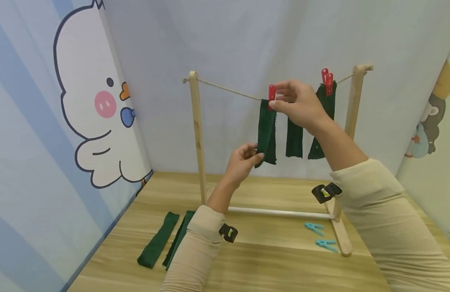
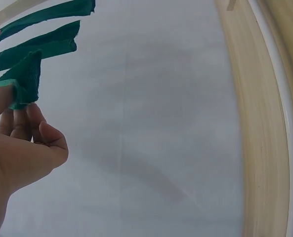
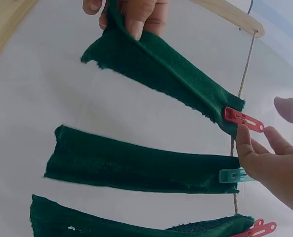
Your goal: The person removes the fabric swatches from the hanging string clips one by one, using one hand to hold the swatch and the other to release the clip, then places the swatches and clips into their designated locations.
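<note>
My left hand pinches the lower end of a green cloth strip between thumb and fingers. The strip hangs over a cord, gripped there by a red clothespin. Around this clothespin my right hand has its thumb and fingers spread, with the thumb close beside it; whether they touch is unclear. To the right hang a second green strip under a blue clothespin and a third green strip under two red clothespins. In the left wrist view, fingers hide part of the held cloth.
The cord runs between two wooden posts, joined low down by a white bar. Two blue clothespins lie on the wooden table by the right foot. More green strips lie at the left.
</note>
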`<state>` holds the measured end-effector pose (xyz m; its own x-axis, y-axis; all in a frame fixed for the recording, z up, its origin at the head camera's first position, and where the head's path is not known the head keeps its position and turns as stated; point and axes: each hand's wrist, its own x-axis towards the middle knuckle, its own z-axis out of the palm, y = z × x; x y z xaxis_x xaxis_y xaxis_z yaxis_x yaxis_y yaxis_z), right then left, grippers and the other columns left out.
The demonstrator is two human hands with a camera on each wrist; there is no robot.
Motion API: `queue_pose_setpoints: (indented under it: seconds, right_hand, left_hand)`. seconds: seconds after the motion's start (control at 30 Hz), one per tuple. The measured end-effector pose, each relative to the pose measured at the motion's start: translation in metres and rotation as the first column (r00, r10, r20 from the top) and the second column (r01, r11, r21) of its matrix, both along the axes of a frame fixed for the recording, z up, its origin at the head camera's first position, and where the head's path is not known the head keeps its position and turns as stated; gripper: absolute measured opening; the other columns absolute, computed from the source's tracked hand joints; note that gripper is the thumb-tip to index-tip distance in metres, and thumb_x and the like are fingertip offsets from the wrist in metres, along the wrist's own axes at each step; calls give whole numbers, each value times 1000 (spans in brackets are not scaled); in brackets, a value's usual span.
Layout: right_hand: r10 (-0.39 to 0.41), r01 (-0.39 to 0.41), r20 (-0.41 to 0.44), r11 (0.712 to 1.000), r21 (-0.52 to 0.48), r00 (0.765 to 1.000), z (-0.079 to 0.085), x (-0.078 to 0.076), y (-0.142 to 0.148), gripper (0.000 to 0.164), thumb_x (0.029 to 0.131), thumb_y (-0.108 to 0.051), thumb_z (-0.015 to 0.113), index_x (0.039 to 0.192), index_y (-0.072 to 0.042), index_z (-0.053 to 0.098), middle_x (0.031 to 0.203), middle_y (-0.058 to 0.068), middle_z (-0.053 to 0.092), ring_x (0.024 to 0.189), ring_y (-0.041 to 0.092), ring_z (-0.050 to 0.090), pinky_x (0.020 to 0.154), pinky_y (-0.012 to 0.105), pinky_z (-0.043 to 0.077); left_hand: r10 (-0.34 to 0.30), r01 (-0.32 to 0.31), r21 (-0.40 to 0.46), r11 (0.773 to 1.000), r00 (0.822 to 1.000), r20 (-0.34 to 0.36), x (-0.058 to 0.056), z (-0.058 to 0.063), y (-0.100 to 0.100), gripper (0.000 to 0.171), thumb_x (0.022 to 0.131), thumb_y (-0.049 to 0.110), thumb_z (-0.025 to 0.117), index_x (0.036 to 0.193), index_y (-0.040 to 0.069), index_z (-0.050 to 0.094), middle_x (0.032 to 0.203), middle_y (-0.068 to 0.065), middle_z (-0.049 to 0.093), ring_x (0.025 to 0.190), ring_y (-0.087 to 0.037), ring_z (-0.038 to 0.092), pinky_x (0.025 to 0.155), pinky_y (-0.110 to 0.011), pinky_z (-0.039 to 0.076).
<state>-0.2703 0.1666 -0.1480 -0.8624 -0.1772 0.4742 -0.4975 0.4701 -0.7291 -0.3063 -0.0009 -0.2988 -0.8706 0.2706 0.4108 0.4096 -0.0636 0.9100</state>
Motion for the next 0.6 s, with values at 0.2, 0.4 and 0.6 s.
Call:
queue_pose_setpoints:
  seconds: [0.2,0.4,0.6]
  right_hand:
    - [-36,38,85,999,-28,996,4,-2,-4,48,93,-17,57,135,-2,39,132,16,48,112,27,52,95,39,40]
    - [-55,64,147,996,-57,988,4,-4,-4,51,93,-17,58,138,-5,35,128,16,49,109,26,51,96,38,39]
    - [-38,51,153,995,-81,987,6,-4,-3,55,93,-19,59,142,-7,35,124,15,48,113,27,44,102,42,30]
  left_hand:
    - [32,-31,-15,999,999,31,-1,-1,0,27,85,5,67,110,-4,61,81,0,59,76,-11,54,68,-23,44]
    - [-6,6,5,1000,999,42,1,-2,1,22,83,3,69,103,-5,64,79,-1,62,75,-13,57,72,-26,47]
    - [-13,13,6,1000,999,46,1,0,2,19,82,4,70,98,-6,64,77,-1,61,73,-13,57,72,-26,47]
